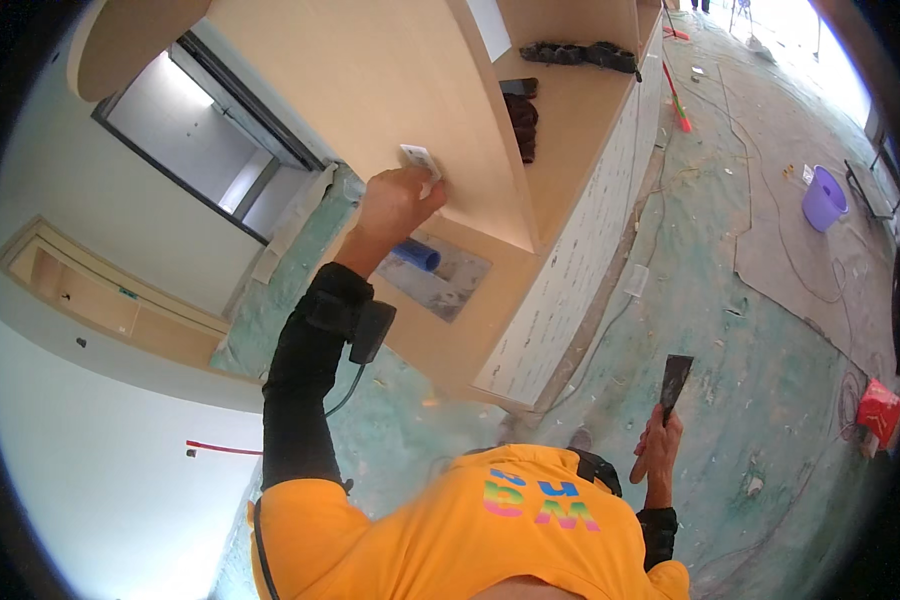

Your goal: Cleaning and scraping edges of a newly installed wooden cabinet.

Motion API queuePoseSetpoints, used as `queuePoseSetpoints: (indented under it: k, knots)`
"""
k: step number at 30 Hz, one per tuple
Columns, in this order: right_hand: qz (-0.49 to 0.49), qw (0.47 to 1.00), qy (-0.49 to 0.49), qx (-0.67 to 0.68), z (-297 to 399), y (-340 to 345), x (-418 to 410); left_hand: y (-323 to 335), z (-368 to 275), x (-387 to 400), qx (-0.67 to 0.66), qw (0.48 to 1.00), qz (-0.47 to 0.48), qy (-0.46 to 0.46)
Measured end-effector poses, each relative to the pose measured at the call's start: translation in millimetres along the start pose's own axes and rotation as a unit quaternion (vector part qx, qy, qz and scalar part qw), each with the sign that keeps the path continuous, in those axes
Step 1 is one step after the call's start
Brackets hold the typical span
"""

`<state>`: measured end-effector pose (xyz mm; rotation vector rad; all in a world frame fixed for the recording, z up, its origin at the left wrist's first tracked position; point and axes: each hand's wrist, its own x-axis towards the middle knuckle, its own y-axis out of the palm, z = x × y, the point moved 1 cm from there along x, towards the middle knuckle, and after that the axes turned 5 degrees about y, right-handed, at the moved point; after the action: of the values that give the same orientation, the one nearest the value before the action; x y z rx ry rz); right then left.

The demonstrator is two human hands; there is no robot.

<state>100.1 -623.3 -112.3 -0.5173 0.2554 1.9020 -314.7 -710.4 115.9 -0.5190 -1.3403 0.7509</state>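
My left hand [401,206] reaches up to a light wooden cabinet panel [360,97]. Its fingertips pinch the lower end of a small white printed label [418,156]; I cannot tell whether the label is stuck to the panel. Low on my right side, away from the cabinet, my right hand [658,446] grips the handle of a scraper [673,382], blade upward. Below my left hand, a blue plastic pipe [422,256] shows in a rectangular cutout [461,281] in the cabinet base, partly hidden by my wrist.
Dark fuzzy items [581,54] lie on the cabinet's shelf [570,112]. Green protective sheeting [645,322] covers the floor, crossed by cords [607,337]. Farther right stand a purple bucket [825,199] and a red bag [880,412]. A window opening [195,142] is at left.
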Motion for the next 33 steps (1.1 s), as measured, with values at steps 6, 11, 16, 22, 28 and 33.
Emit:
queuePoseSetpoints:
  k: [6,11,16,22,28,33]
  knots:
    - [-0.002,1.000,-0.019,-0.013,0,6,-2,6,-9,6,0.090,0.996,0.009,-0.014]
    - [0.015,1.000,0.008,-0.008,2,7,-1,12,-9,6,0.096,0.994,-0.038,0.025]
    - [0.024,1.000,-0.002,0.014,3,11,0,13,-4,7,0.086,0.993,-0.059,0.052]
    - [0.005,1.000,0.009,0.023,-2,2,-2,12,0,5,0.036,0.998,-0.042,0.038]
    - [0.005,0.999,-0.025,0.033,-12,-11,-2,-9,11,7,0.026,0.994,0.109,0.019]
    - [0.026,0.999,-0.022,0.036,-16,-14,-3,-15,2,12,0.025,0.990,0.130,0.048]
